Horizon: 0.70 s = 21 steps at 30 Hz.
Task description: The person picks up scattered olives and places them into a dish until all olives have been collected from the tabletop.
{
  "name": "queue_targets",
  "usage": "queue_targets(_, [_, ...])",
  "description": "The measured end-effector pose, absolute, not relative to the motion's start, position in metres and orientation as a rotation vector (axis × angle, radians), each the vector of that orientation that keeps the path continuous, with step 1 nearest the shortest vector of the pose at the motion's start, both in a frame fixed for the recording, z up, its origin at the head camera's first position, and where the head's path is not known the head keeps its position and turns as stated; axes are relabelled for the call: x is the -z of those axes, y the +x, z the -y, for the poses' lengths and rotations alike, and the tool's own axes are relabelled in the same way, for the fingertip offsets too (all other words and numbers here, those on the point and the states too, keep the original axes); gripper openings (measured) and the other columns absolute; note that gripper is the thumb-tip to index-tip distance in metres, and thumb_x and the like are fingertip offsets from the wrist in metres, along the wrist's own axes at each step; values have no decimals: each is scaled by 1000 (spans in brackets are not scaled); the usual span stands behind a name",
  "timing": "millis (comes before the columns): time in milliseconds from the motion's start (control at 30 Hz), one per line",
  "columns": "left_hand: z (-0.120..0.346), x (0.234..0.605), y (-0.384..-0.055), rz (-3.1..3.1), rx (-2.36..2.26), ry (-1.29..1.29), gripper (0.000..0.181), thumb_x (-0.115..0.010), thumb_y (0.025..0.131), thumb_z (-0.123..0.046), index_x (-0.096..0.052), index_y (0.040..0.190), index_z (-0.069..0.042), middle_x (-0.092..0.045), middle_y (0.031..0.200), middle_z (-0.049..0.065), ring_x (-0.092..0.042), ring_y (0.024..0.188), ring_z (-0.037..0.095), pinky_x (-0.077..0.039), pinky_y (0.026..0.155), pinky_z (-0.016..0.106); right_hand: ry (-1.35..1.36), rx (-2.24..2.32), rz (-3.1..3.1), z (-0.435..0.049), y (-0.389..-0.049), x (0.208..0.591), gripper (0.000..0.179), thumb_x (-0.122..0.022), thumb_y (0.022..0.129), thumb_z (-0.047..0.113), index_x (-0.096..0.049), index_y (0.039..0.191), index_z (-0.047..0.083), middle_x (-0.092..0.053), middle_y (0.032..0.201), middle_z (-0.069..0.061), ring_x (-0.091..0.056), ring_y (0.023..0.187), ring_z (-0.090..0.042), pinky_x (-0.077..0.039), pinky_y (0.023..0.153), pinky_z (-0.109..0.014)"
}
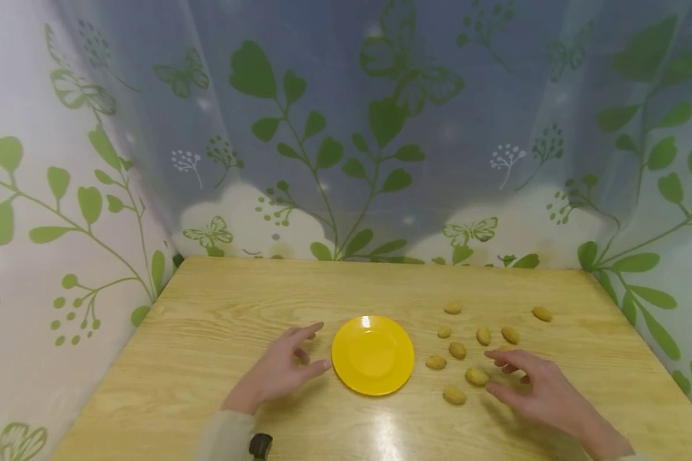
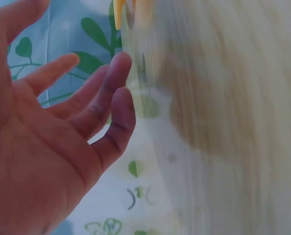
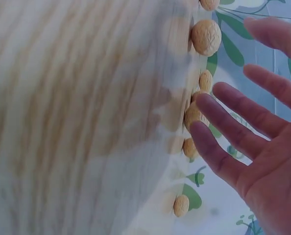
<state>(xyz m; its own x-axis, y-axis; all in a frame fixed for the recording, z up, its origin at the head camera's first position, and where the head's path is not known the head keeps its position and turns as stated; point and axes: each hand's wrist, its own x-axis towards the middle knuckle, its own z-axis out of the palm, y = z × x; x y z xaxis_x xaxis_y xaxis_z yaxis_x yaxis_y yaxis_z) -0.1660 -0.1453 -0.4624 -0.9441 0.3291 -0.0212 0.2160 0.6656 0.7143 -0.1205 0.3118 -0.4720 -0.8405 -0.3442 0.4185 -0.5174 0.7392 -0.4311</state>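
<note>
A round yellow plate (image 1: 373, 356) lies on the wooden table. To its right are scattered several walnuts (image 1: 457, 350), oval, tan and wrinkled. My left hand (image 1: 282, 368) is beside the plate's left rim, thumb tip close to it; whether it touches cannot be told. In the left wrist view that hand (image 2: 62, 127) holds nothing, its fingers loosely bent. Over the right side of the table is my right hand (image 1: 539, 390), thumb and fingers apart near one walnut (image 1: 476, 376). The right wrist view shows its palm bare and fingers (image 3: 236, 125) spread, with walnuts (image 3: 206, 38) beyond them.
One walnut (image 1: 542, 314) lies farther out at the right. The wooden table (image 1: 219, 307) ends at the back against a patterned curtain (image 1: 346, 192) with green leaves and butterflies, which also hangs along both sides. A dark wristband (image 1: 261, 445) is on the left wrist.
</note>
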Motion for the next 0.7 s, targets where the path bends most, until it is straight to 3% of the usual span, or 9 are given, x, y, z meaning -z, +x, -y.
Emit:
queue_targets(167, [139, 466, -171, -2622, -1183, 505, 78, -76, 90, -41, -44, 155, -14, -57, 139, 18, -63, 84, 11, -53, 77, 26, 784, -826, 2581, -308, -124, 481, 45, -91, 72, 11, -73, 113, 10, -72, 90, 9, -63, 80, 2, -52, 61, -22])
queue_targets(700, [134, 471, -183, -2514, -1225, 517, 83, -83, 85, -38, -43, 155, -16, -57, 137, 16, -67, 86, 9, -56, 78, 29, 859, -798, 2614, -305, -137, 485, 43, -92, 70, 11, -75, 109, 11, -71, 87, 9, -60, 75, 5, -50, 59, -21])
